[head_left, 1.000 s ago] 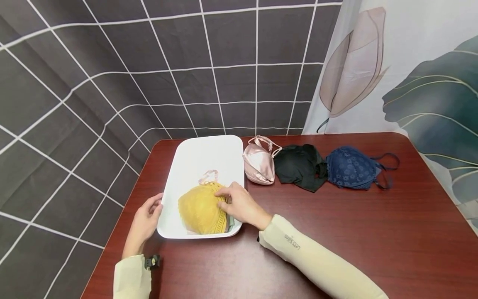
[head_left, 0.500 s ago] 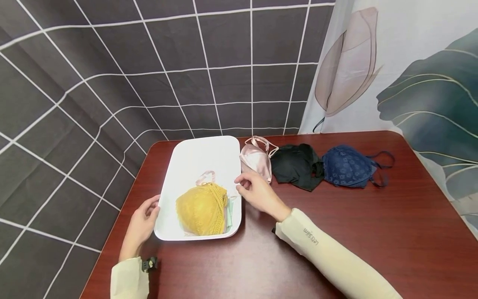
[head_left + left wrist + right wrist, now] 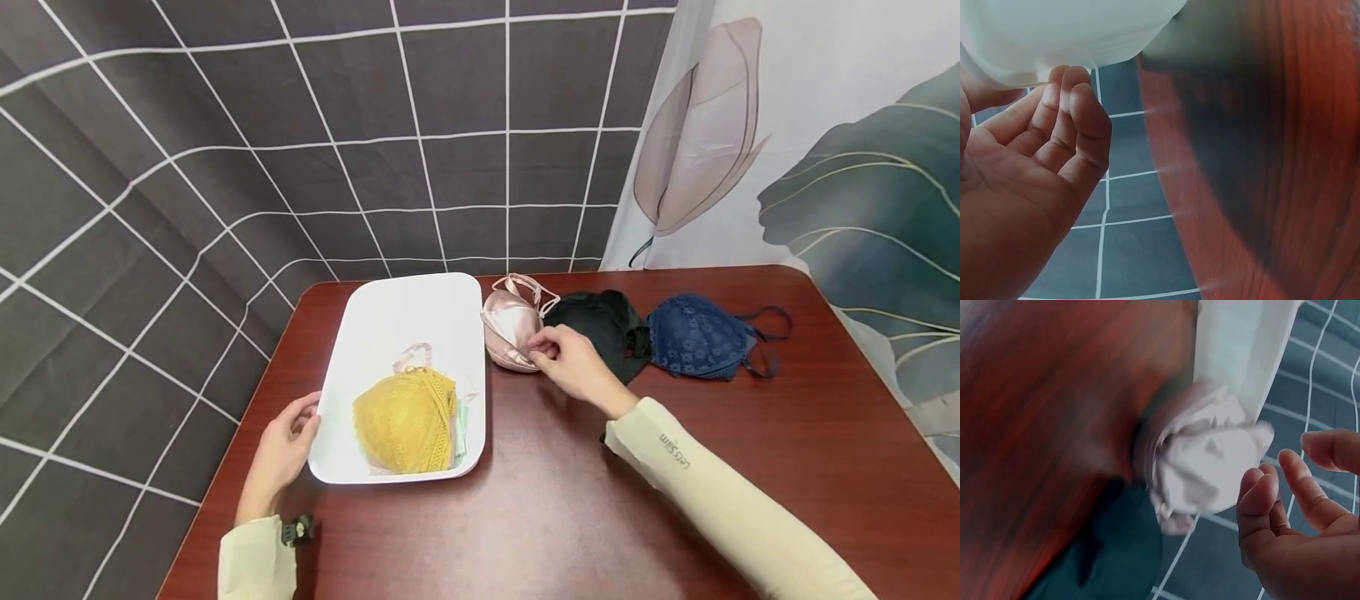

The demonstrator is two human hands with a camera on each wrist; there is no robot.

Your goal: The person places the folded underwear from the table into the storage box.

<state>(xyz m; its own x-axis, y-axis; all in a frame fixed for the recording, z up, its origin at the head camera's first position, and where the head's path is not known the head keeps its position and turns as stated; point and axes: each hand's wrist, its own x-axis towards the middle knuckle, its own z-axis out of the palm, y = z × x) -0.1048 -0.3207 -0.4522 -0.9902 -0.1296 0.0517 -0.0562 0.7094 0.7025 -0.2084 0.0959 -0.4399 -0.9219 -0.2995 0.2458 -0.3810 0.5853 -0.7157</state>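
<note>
My left hand [image 3: 282, 450] rests with bent, relaxed fingers against the left side of a white plastic bin [image 3: 397, 304]. In the left wrist view its fingertips [image 3: 1088, 106] lie right at the bin's rim. My right hand [image 3: 573, 362] is over a pink satin bra [image 3: 512, 321] lying just right of the bin; its fingertips overlap the bra's front right part in the head view. The right wrist view shows a gap between thumb and fingers, with nothing between them, beside the pink bra [image 3: 1210, 456]. A yellow lace bra [image 3: 405, 417] lies in the bin's near half.
To the right of the pink bra lie a black bra [image 3: 600, 325] and a navy bra [image 3: 697, 337], side by side at the back of the reddish wooden table [image 3: 540, 500]. A pink strap [image 3: 412, 357] and mint fabric [image 3: 461, 429] show around the yellow bra. A dark grid curtain [image 3: 465, 167] hangs behind.
My right hand has left the yellow bra and moved right, past the bin's rim, to the pink bra. My left hand stays at the bin's left side.
</note>
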